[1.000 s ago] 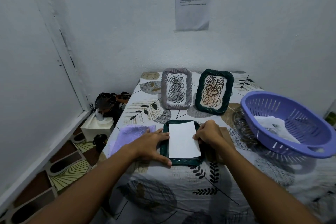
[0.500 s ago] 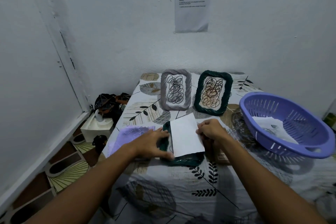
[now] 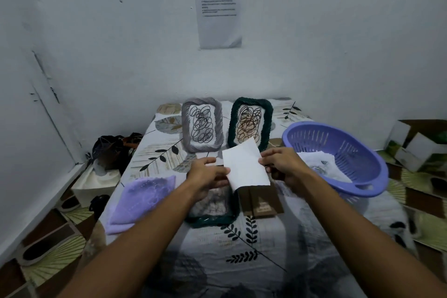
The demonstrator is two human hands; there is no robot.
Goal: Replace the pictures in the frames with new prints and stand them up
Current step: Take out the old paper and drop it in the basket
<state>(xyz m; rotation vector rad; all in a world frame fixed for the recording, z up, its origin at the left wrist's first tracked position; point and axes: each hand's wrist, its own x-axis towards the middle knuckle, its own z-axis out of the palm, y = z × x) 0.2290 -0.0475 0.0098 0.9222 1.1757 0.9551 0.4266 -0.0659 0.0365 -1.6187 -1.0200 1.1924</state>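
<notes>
Lifted now, the white sheet [image 3: 245,166] hangs above the table, no longer flat on the dark frame [image 3: 212,219]. The left hand [image 3: 208,174] and right hand [image 3: 281,164] pinch its two long edges. The frame lies face down just below and toward the person, nearer the left hand, long axis running away. A brown backing [image 3: 260,201] lies beside it; the basket [image 3: 338,152] limits room on the right.

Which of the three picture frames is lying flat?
The dark green rope-edged frame nearest the person, under the hands; the grey frame and other green frame stand upright.
</notes>
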